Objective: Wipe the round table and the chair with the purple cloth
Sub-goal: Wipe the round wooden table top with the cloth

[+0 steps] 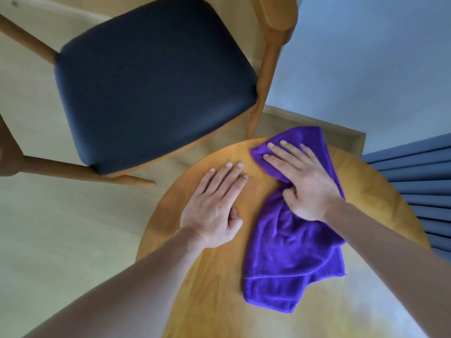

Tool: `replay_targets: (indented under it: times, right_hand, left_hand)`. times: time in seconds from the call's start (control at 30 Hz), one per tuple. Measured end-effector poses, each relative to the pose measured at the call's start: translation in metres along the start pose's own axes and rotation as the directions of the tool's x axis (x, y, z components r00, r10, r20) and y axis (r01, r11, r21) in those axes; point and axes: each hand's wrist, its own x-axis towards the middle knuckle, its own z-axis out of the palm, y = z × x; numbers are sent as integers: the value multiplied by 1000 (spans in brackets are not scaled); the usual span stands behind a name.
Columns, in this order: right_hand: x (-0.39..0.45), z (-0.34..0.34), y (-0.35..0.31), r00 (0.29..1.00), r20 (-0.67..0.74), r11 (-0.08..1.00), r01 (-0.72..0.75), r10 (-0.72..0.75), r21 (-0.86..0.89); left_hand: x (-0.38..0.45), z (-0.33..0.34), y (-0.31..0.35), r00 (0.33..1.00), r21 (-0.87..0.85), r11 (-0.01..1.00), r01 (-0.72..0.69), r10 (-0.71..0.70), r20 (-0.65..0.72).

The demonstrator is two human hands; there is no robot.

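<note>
Purple microfibre cloth (290, 242) lies rumpled on the round honey-coloured wooden table (207, 301), stretching from the far rim back toward the middle of the top, its nearer end folded into a thick wad. Right hand (301, 181) rests palm-down on the far part of the cloth, fingers straight and spread, pressing the fabric flat against the wood, while the thumb digs into a bunched fold at the hand's inner side. Left hand (217, 206) lies flat on the bare tabletop just beside the cloth, not touching it, fingers extended and held close together, thumb tucked against the palm, holding nothing. Both forearms reach in from the lower edge, bare. Beyond the table stands a wooden chair with a dark navy padded seat (151, 81), its light-brown legs splayed over pale wood-look flooring (61, 240). Grey-blue pleated curtain folds (419, 186) hang at the right, below a pale blue wall (366, 57).
</note>
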Motion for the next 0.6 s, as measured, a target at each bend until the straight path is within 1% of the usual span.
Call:
replay_targets:
  times: [0.07,0.1,0.13,0.17,0.2,0.27,0.3,0.33,0.37,0.4,0.47,0.57,0.6]
  right_hand:
    - [6,-2,8,992,-78,995,-96,96,10]
    - [9,0,5,974,-135,983,-180,181,20]
    - [13,4,-3,940,-191,959,-282,284,38]
    - [18,9,-14,886,-242,918,-392,396,66]
    - [24,14,-27,817,-285,863,-495,502,103]
    - [36,24,-55,681,-334,753,-633,651,179]
    - [40,30,-67,642,-346,723,-661,684,202]
    - [42,35,-77,631,-350,715,-666,693,214]
    - [40,39,-84,641,-349,725,-653,684,220]
    - [36,42,-88,666,-342,746,-627,663,224]
    - [23,42,-85,754,-312,816,-526,578,239]
    - [-1,34,-62,917,-213,933,-295,336,205]
    - [-7,29,-51,947,-182,956,-235,266,176]
  left_hand:
    - [1,0,0,1000,-1,1000,-4,4,1]
    - [1,0,0,1000,-1,1000,-4,4,3]
    - [0,0,-1,1000,-1,1000,-3,3,3]
    - [-1,0,-1,1000,-2,1000,-4,4,4]
    - [-2,0,-1,1000,-3,1000,-5,5,8]
    - [-3,-1,-2,1000,-7,1000,-7,7,16]
    - [-3,-1,-2,1000,-12,1000,-10,10,16]
    - [-4,-1,-3,1000,-19,1000,-11,12,13]
    - [-3,-2,-3,1000,-27,1000,-13,13,10]
    - [-3,-3,-3,1000,-34,999,-14,15,9]
    - [-3,-3,-3,1000,-40,999,-18,19,17]
    - [-3,-3,-4,999,-40,999,-28,30,37]
    - [-3,-3,-4,999,-41,999,-28,30,39]
